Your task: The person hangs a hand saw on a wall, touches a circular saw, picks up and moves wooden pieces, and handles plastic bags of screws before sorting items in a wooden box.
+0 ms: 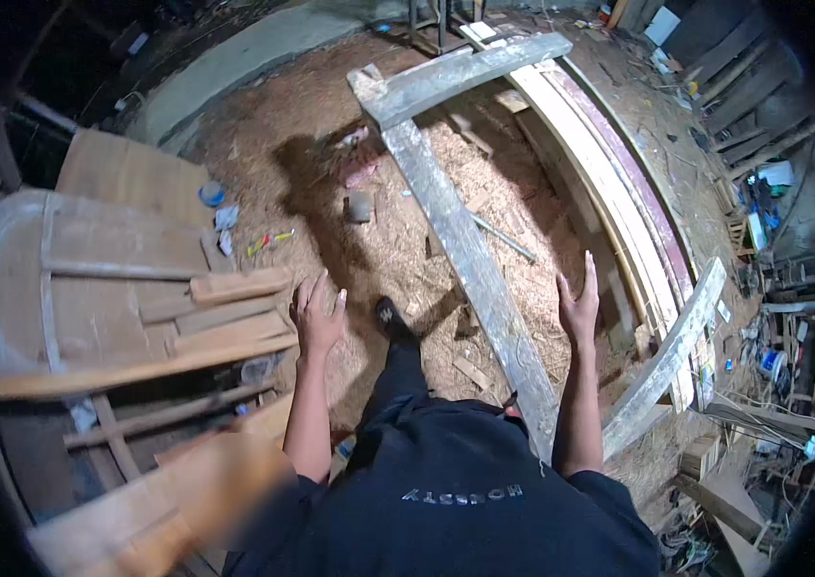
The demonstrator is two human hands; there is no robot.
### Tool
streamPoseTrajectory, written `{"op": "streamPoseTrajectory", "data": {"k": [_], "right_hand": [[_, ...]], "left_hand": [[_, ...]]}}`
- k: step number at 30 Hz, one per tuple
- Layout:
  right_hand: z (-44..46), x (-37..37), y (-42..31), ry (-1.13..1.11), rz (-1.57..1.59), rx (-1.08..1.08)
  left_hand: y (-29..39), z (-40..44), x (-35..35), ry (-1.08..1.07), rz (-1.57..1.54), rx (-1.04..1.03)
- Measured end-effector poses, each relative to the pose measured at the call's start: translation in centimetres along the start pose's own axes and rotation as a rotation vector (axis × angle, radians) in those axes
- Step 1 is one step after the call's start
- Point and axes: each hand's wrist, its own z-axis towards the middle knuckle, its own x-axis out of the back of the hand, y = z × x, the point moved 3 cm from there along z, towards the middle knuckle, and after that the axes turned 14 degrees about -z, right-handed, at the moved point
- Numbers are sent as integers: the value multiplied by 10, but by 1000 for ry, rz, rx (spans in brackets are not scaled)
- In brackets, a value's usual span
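Note:
My left hand hangs in the air with its fingers apart, holding nothing. Just left of it lie several short wooden blocks on a stack of boards. My right hand is raised, thumb and fingers spread, with nothing in it. Between the two hands runs a long, worn grey beam, part of a wooden frame; it passes to the left of my right hand. A crosspiece joins it at the far end. Right of my right hand, long pale planks rest on the frame, above a second crosspiece.
Wood shavings cover the floor, with a wood block and a metal rod among them. At left stands an arched wooden panel. Wood scraps and clutter line the right side.

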Motion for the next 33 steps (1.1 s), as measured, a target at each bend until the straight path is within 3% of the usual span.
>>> {"op": "streamPoseTrajectory", "data": {"k": [3, 5, 11, 20, 25, 29, 33], "right_hand": [[40, -23, -52, -31, 12, -99], [71, -42, -85, -77, 48, -135], [144, -72, -148, -36, 56, -91], [256, -118, -145, 35, 20, -177], [340, -154, -150, 73, 44, -256], [415, -171, -163, 81, 76, -241], [471, -188, -167, 122, 73, -167]], "left_hand": [[-11, 88, 14, -27, -50, 39], [-13, 144, 27, -40, -79, -114], [-38, 265, 19, -128, -122, -121], [-58, 415, -31, -161, -144, -166], [-38, 503, -51, -118, -155, -177], [-15, 565, -77, -155, -127, -263], [3, 622, -100, -188, -175, -220]]}}
